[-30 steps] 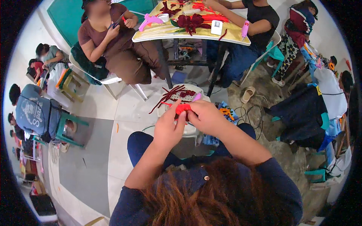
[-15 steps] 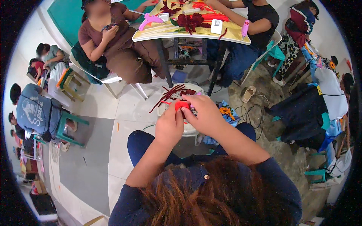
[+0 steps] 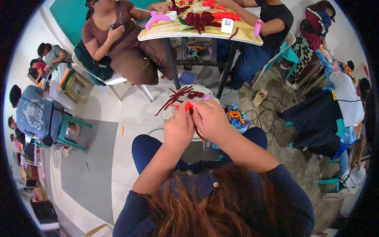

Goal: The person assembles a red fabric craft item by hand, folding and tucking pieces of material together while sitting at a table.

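Observation:
Above a small white round stool point(image 3: 169, 114), my left hand point(image 3: 177, 128) and my right hand point(image 3: 213, 120) meet with fingers pinched together. Between the fingertips shows a small bright red fuzzy piece point(image 3: 188, 106), apparently bent pipe cleaner; its lower part is hidden by my fingers. A red strand point(image 3: 199, 134) hangs below the hands, and I cannot tell whether it joins that piece. Just beyond my fingers, several dark red pipe cleaners point(image 3: 175, 97) lie on the stool and stick out over its left rim. A crumpled dark red cluster point(image 3: 195, 95) lies beside them.
Ahead stands a table point(image 3: 158, 35) holding a pink glue gun point(image 3: 157, 18), another pink tool point(image 3: 257, 28) and dark red fuzzy flowers point(image 3: 200, 20). Two people sit at it. Right of the stool are an orange-flower bouquet point(image 3: 237, 115) and floor cables point(image 3: 268, 124).
My fingers have closed further over the red piece, so less of it shows. The red strand now hangs beneath my hands. Across the table, the seated person's hand has shifted slightly.

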The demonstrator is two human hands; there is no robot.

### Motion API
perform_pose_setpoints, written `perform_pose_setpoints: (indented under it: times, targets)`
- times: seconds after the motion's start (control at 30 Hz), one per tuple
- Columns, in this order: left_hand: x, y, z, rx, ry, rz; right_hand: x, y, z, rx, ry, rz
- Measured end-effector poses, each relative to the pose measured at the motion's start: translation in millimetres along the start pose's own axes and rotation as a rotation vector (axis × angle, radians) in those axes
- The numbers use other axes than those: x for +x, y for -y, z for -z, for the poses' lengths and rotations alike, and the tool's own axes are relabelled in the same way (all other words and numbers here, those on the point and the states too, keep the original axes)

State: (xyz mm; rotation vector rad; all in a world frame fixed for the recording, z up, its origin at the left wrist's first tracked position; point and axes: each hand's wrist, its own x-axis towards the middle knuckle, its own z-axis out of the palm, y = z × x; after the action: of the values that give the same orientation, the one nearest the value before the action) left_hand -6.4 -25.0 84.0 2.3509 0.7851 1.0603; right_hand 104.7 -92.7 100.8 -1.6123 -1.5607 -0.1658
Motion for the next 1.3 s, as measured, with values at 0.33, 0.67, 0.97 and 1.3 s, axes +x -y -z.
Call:
perform_pose_setpoints:
  times: [0.33,0.67,0.97,1.3]
  targets:
    - [0,4,2,-0.336,-0.082,0.072,0,-2,4,0.334,-0.016,-0.191]
    - [-3,-3,4,-0.299,-0.025,0.028,3,0,9,0.347,0.044,-0.252]
    - [-4,-5,4,-0.283,0.037,0.109,-2,-6,-2,0.206,-0.020,-0.200]
    - [-7,16,5,-1.356,0.385,0.745,-1,-36,8,0.859,0.336,-0.489]
